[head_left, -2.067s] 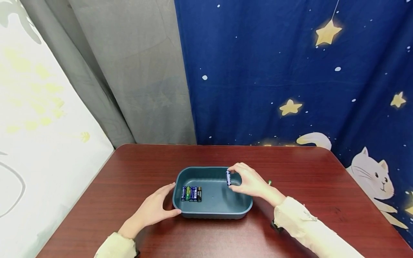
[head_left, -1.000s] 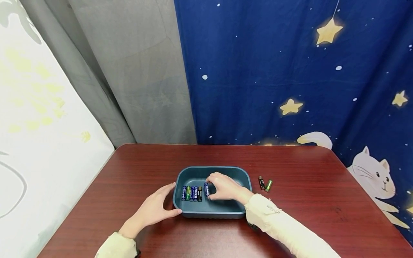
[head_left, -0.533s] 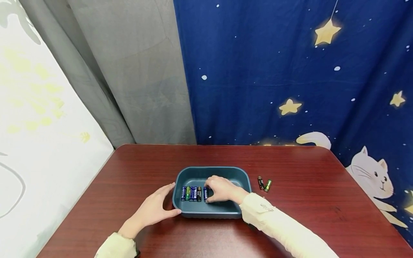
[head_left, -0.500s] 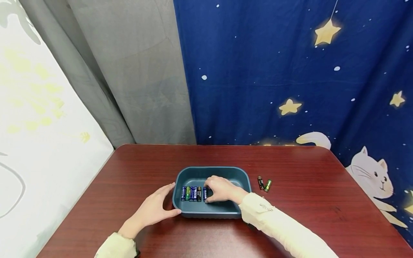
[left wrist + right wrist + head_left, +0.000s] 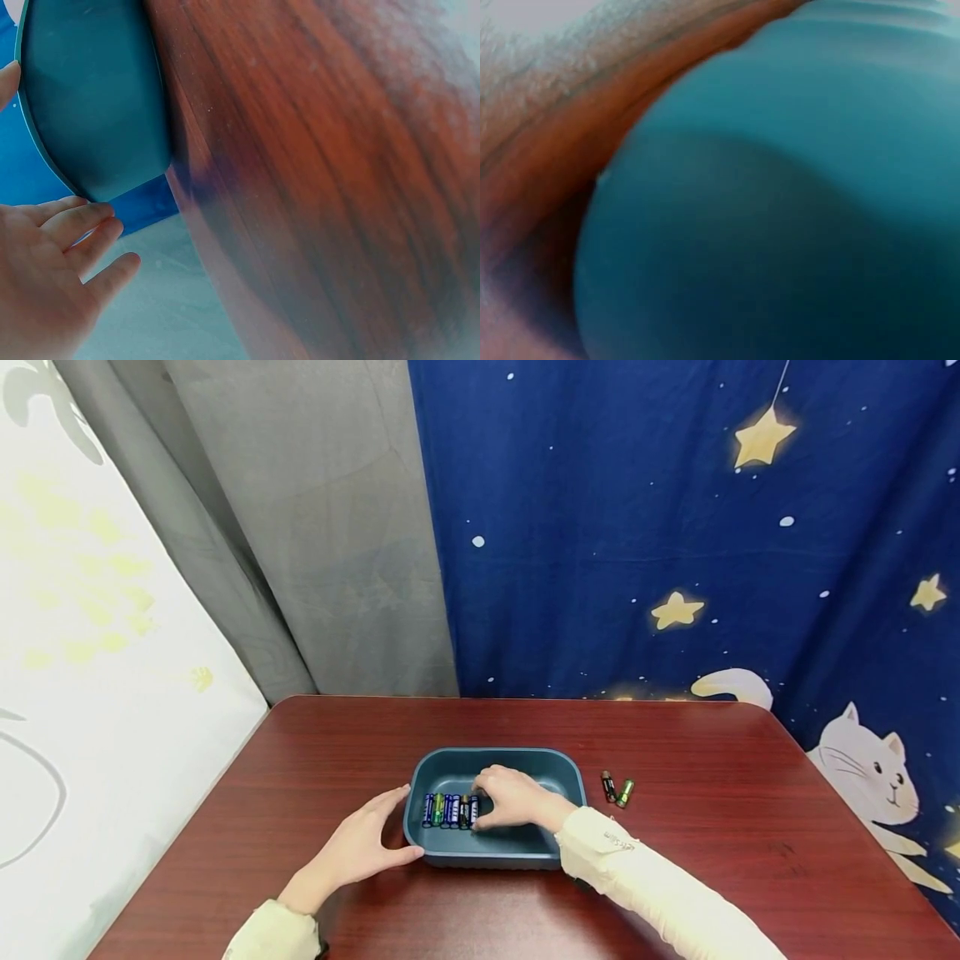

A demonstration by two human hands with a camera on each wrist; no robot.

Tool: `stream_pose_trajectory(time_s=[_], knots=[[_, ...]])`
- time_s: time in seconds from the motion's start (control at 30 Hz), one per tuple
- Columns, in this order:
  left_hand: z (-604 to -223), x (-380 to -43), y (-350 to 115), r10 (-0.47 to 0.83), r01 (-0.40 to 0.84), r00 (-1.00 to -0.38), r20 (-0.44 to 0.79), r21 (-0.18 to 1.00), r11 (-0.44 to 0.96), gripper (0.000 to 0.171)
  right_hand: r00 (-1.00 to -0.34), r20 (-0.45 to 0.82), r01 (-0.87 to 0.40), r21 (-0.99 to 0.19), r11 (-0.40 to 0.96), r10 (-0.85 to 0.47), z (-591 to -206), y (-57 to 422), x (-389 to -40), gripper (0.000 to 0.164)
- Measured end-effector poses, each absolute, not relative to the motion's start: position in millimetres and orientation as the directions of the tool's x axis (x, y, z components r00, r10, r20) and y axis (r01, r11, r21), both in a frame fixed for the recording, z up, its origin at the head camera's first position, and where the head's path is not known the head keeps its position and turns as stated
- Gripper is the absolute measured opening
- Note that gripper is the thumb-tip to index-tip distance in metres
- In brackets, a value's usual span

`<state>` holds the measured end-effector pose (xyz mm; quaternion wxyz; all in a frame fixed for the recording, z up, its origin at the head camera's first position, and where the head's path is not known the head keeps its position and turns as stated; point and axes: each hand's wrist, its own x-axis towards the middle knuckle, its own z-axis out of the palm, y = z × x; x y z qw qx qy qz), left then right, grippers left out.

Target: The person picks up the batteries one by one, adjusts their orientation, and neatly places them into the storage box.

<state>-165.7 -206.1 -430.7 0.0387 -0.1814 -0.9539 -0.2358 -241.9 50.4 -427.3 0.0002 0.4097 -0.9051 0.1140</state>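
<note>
In the head view a row of several batteries (image 5: 446,810), blue, green and black, lies side by side at the left of the teal plastic bin (image 5: 495,860). My right hand (image 5: 513,797) reaches into the bin and pinches a blue battery (image 5: 474,812) end to end, at the right end of the row, against the black one. Outside the bin's left end, my left hand (image 5: 356,843) touches its wall with spread, fairly straight fingers. The left wrist view shows those fingertips (image 5: 101,210) against the bin (image 5: 97,97). Only the bin's wall (image 5: 780,225) fills the right wrist view; the hand is hidden there.
Two loose batteries, a black one (image 5: 608,786) and a green one (image 5: 625,793), lie right of the bin on the reddish-brown wooden table (image 5: 360,735). A grey curtain (image 5: 322,527) and a blue starry curtain (image 5: 570,527) hang behind the table.
My right hand has brought the blue battery leftward from the bin's right part, down into the row, closing the gap to the black battery. The left hand and bin have stayed put.
</note>
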Motion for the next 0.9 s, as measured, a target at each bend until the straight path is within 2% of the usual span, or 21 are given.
stream_pose_trajectory(time_s=[0.3, 0.57, 0.9], knots=[[-431, -166, -206, 0.326, 0.363, -0.932, 0.159, 0.438, 0.823, 0.087, -0.7, 0.12, -0.699, -0.32, 0.64, -0.704, -406, 66, -239, 0.051], [-431, -166, -206, 0.321, 0.353, -0.935, 0.15, 0.433, 0.829, 0.087, -0.721, 0.173, -0.681, -0.36, 0.638, -0.671, -391, 92, -233, 0.052], [-432, -167, -206, 0.331, 0.372, -0.928, 0.169, 0.424, 0.826, 0.088, -0.706, 0.385, -0.708, -0.345, 0.616, -0.595, -381, 143, -226, 0.048]])
